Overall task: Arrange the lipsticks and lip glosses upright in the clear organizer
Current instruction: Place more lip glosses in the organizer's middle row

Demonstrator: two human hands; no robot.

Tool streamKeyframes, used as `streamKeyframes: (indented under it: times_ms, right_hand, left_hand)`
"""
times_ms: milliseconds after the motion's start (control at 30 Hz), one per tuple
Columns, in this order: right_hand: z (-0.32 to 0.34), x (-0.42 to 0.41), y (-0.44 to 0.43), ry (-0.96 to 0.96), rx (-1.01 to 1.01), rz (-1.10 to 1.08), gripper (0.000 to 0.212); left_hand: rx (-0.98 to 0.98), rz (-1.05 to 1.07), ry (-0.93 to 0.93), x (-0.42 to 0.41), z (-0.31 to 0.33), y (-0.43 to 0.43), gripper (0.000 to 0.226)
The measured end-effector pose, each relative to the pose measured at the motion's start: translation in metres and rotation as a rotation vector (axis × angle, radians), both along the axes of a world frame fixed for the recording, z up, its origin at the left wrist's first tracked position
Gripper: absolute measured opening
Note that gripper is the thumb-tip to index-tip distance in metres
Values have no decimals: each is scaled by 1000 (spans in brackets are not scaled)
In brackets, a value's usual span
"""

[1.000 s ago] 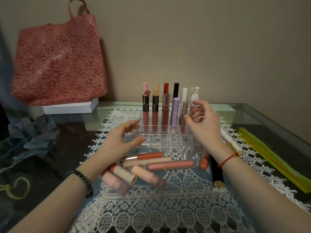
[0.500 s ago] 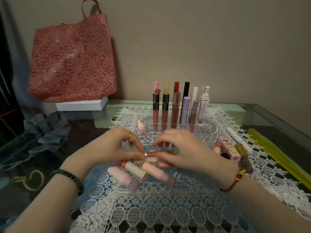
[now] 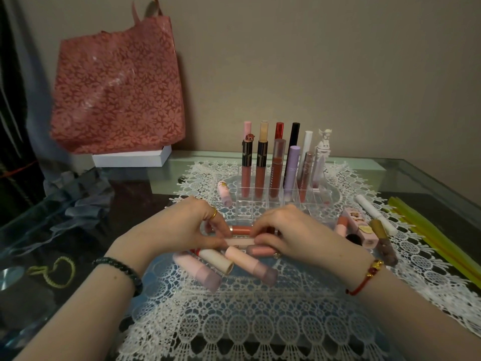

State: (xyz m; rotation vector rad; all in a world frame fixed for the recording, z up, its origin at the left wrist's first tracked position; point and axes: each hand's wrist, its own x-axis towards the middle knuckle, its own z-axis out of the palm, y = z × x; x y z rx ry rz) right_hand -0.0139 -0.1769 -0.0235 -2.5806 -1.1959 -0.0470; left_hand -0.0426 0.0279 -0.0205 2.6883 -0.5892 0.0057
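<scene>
Left hand point(image 3: 179, 230) has come down to pinch the pale tube point(image 3: 239, 241) by its left end on the counter point(image 3: 406, 183). Right hand point(image 3: 294, 235), off the clear organizer point(image 3: 244, 207) now, curls round its right end. Next pick is starting; two rows already upright, front slots free.

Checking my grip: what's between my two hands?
Head view: a coral lip gloss and, nearer, a pale pink tube span the gap; left hand and right hand pinch the pink tube's ends.

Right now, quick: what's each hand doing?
Left hand: closed, pinching one end of the pale tube.
Right hand: closed, fingers curled on the pale tube's other end.
</scene>
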Motion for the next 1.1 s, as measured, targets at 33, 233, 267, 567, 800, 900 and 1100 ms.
streamKeyframes:
  times_ms: [33, 233, 267, 567, 800, 900, 1100]
  right_hand:
    - [0, 0, 0, 5, 0, -3, 20]
    - [1, 2, -2, -2, 26, 0, 27]
    - [1, 3, -3, -16, 34, -3, 28]
    - [15, 5, -13, 145, 508, -88, 19]
    - [37, 20, -45, 161, 898, -189, 20]
    - [42, 34, -64, 96, 1023, -266, 21]
    - [36, 63, -80, 33, 1082, -399, 23]
  left_hand:
    - [2, -3, -11, 0, 0, 0, 17]
    - [-176, 12, -220, -2, 3, 1, 21]
    - [-234, 14, -262, -2, 4, 1, 24]
    - [-927, 52, -383, -2, 4, -24, 46]
    - [-632, 242, -137, 18, -19, -16, 59]
    - [-527, 220, -17, 25, -29, -12, 73]
    - [-524, 214, 20, 30, -36, -13, 74]
